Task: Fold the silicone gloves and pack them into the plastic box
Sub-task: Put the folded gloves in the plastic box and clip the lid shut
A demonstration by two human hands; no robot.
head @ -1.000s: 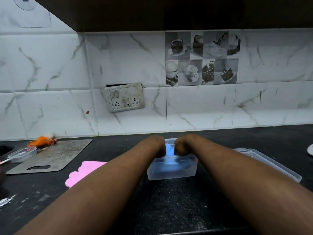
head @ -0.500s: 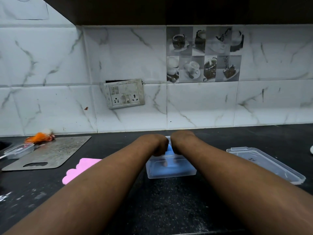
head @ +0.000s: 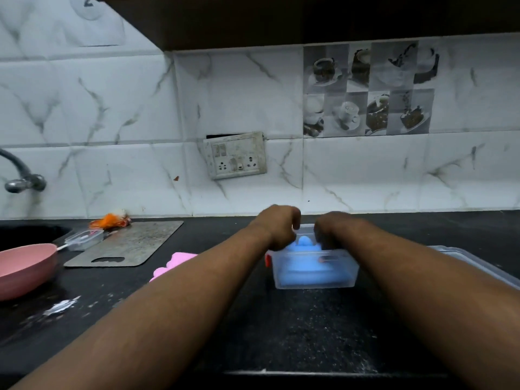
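Observation:
A clear plastic box (head: 315, 280) stands on the black counter, straight ahead. A folded blue silicone glove (head: 305, 242) fills it, its top bulging above the rim. My left hand (head: 277, 228) is curled at the box's left end and my right hand (head: 336, 230) at its right end. Both press down on the blue glove, with the fingertips hidden inside. A pink silicone glove (head: 173, 263) lies flat on the counter left of the box, partly behind my left forearm. The box's clear lid (head: 478, 267) lies to the right.
A pink pan (head: 25, 267) sits at the far left beside the sink and tap (head: 22, 180). A grey cutting board (head: 126, 243), a small clear container (head: 84, 239) and an orange scrap (head: 109, 220) lie behind the pink glove. White powder (head: 59, 305) is spilled at front left.
My hands have drawn slightly apart, so the blue glove shows between them. The view has shifted, bringing the pan and tap into sight.

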